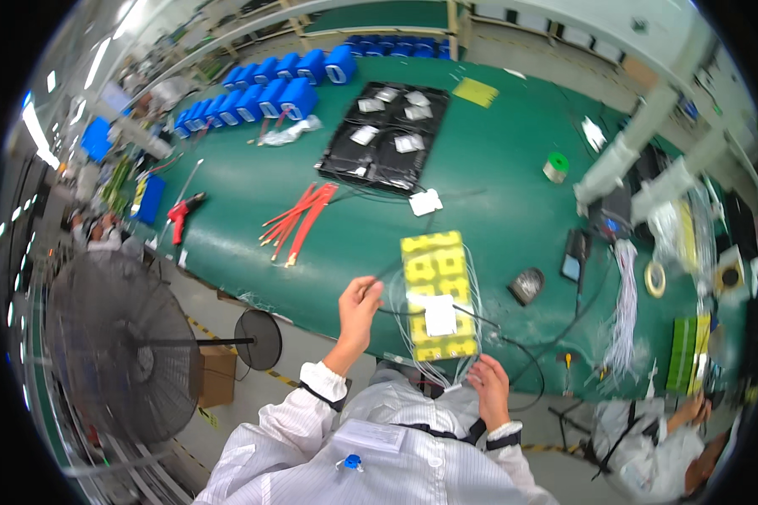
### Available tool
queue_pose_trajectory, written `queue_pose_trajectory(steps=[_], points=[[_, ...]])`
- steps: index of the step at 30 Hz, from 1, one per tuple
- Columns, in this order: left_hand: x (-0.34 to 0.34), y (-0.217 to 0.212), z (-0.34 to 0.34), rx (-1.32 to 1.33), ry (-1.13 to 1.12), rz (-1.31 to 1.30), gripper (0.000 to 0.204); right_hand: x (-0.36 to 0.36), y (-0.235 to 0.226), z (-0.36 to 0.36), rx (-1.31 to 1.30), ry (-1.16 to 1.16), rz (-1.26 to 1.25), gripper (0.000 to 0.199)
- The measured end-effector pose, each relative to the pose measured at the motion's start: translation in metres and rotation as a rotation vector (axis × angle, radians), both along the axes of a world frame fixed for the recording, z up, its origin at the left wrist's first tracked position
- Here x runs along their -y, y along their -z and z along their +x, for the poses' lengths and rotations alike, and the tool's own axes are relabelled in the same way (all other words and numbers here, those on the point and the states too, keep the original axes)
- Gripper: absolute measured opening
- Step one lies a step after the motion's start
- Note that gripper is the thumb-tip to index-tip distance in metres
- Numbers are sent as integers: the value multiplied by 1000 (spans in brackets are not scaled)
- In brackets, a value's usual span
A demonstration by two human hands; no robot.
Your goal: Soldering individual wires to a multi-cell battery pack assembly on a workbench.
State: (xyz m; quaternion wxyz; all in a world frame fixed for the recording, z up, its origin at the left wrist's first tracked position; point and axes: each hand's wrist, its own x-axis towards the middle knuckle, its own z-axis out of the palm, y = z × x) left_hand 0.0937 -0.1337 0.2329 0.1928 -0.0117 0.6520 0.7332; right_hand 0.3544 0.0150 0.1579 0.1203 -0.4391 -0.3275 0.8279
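Observation:
A yellow rectangular battery pack (436, 265) lies at the near edge of the green table, with thin pale wires (473, 295) running down its sides. On its lower half sits a white square piece (440, 316) with a black cable (477, 318) leading off it. To the left of the pack, my left hand (358, 318) is closed, thumb and fingers pinching a thin black cable. My right hand (490, 385) is at the pack's lower right corner, its fingers closed on the pale wires there.
Beyond the pack lie another white square piece (425, 202) and a black tray (383, 139) with small white packets. Red strips (301, 220), a red heat gun (179, 217) and blue packs (261, 99) are leftward. A solder spool (556, 167) and a dark tin (527, 286) stand right.

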Motion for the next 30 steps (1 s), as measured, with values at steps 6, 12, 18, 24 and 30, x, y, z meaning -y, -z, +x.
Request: queue_pose_trajectory(steps=[6, 12, 18, 24, 30], points=[[104, 110, -24, 527, -372, 336, 8, -3, 44, 50, 38, -209, 323, 39], [162, 166, -57, 585, -502, -83, 21, 9, 30, 53, 110, 139, -156, 33], [190, 174, -199, -293, -216, -938, 61, 32, 84, 114, 160, 179, -190, 29], [187, 184, -341, -799, -28, -1229, 51, 138, 30, 62, 570, 200, -149, 37], [166, 195, -378, -642, 435, -1456, 36, 200, 17, 45, 735, 114, -158, 51]])
